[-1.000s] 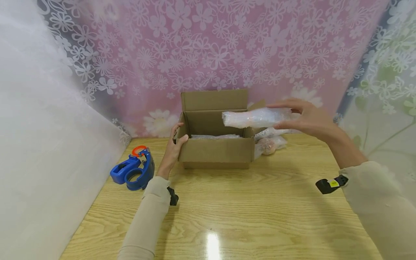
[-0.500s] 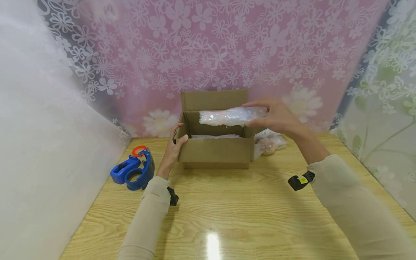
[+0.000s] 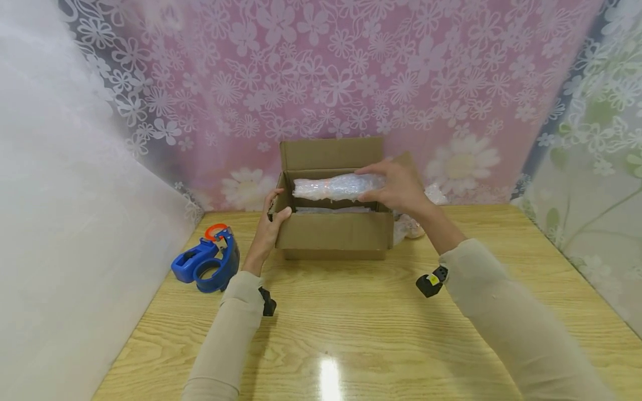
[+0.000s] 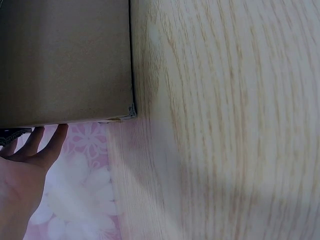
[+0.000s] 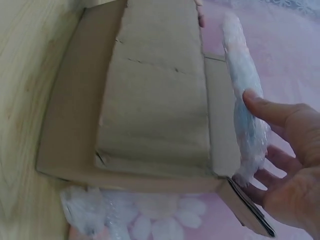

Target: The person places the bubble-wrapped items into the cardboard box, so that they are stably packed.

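right hand (image 3: 401,186): in the head view we see it hold one end of a bubble wrap roll (image 3: 335,187), fingers curled round it, right over the open cardboard box (image 3: 333,234).
left hand (image 3: 272,220): it grips the box's left wall, thumb in front.
table (image 3: 381,328): a blue tape holder (image 3: 205,262) sits left of the box, apart from it.
left wrist view: we see the fingers (image 4: 47,145) at the box edge (image 4: 65,60).
right wrist view: thumb and fingers (image 5: 272,112) curl round the roll (image 5: 242,85), above the box (image 5: 150,100). more wrapped bundles (image 5: 100,210) lie beside it.
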Available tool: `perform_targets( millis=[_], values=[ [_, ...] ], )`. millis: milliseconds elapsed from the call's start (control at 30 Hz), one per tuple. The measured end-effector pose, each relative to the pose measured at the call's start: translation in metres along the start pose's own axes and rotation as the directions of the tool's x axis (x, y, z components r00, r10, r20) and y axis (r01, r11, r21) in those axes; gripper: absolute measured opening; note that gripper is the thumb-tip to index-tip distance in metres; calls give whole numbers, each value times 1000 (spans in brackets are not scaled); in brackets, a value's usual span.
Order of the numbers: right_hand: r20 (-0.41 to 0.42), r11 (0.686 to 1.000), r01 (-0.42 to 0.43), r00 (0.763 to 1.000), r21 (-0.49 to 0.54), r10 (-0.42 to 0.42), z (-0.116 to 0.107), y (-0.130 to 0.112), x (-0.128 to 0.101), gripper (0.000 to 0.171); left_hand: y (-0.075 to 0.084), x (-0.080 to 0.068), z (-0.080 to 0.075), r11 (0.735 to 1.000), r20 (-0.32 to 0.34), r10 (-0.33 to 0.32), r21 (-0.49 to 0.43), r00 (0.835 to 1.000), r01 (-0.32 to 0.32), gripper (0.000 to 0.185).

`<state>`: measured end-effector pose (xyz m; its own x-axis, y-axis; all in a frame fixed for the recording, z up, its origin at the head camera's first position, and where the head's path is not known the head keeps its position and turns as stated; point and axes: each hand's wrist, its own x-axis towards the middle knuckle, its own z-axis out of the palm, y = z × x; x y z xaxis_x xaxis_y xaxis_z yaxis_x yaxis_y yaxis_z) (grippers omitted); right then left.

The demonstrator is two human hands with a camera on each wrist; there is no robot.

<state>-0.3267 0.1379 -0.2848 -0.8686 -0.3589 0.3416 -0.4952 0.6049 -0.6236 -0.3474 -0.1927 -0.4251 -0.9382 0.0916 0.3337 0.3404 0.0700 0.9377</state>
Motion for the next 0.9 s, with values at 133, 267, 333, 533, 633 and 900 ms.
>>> perform_targets(
  millis=[133,267,333,533,633,900],
  values=[
    [-13,1000,-27,1000,4,28,13,1,3,56,1,-1,0,1000,-6,-2,1,1000,2,60],
    [-16,997,-76,997,7,76,24,0,5,55,0,-1,1,1000,-5,10,-1,1000,-10,60],
    [-13,996,-92,996,14,92,30,0,6,55,-1,0,1,1000,-2,14,-7,1000,-14,60],
    [-14,994,-105,994,30,106,45,3,8,53,-2,0,3,1000,0,13,-25,1000,-13,58],
    [-33,991,-131,991,13,131,52,6,9,52,-2,-1,3,1000,8,5,-13,1000,-5,58],
    [-59,992,-120,991,-43,118,64,9,11,51,6,-2,0,1000,22,-19,-3,1000,19,64]
  ],
)
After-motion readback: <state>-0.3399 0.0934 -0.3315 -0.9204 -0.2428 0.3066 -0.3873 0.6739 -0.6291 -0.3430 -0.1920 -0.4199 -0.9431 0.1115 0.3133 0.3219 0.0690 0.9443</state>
